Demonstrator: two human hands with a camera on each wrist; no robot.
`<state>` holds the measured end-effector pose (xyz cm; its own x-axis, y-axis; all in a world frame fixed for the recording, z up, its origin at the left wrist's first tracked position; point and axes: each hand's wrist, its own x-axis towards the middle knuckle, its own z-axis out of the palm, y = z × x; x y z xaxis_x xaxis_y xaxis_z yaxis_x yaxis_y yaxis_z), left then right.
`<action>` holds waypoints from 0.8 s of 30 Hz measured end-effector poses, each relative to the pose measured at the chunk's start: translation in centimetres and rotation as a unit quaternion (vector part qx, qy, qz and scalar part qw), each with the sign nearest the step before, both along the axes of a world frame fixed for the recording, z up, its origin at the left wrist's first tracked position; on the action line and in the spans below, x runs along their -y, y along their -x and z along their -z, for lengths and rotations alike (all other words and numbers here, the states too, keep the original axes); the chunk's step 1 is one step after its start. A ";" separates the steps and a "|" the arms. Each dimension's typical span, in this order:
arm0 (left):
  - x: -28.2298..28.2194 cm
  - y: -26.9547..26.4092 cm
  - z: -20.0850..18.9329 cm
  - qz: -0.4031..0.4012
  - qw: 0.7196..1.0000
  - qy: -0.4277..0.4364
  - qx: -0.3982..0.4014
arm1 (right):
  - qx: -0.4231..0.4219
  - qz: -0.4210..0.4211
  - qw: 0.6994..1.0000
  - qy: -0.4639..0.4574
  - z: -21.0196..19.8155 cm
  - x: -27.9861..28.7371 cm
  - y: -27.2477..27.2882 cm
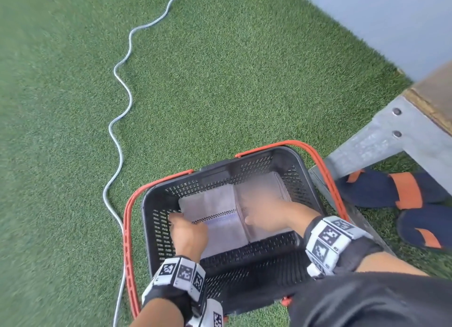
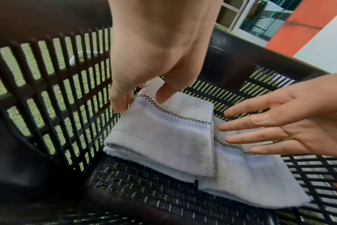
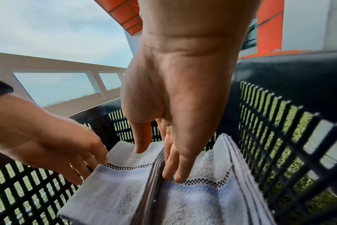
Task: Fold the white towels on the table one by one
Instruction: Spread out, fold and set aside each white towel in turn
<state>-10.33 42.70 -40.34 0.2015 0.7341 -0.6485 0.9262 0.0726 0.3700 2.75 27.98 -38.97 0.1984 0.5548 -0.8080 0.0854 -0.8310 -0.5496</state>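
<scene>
Inside the black basket [image 1: 303, 170], we rest our relaxed left hand [image 1: 188, 231] and straight-fingered right hand [image 1: 271, 216] on two folded-towel stacks [image 1: 220, 204], gripping nothing.

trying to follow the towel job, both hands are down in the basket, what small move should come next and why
Probably draw both hands up out of the basket. The left towel stack already lies flat beside the right stack; the left hand only touches its far edge, and the right hand rests straight fingers at the gap between them.
</scene>
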 end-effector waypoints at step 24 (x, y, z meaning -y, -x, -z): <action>9.3 -11.1 -31.0 0.542 0.798 -0.048 0.261 | 0.329 0.286 0.864 -0.252 -30.3 14.3 -1.2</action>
<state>0.78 33.35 -9.31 0.9754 -0.0125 -0.2203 0.1446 -0.7178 0.6811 3.91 13.65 -8.71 0.8815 0.4616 -0.0997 0.1718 -0.5102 -0.8427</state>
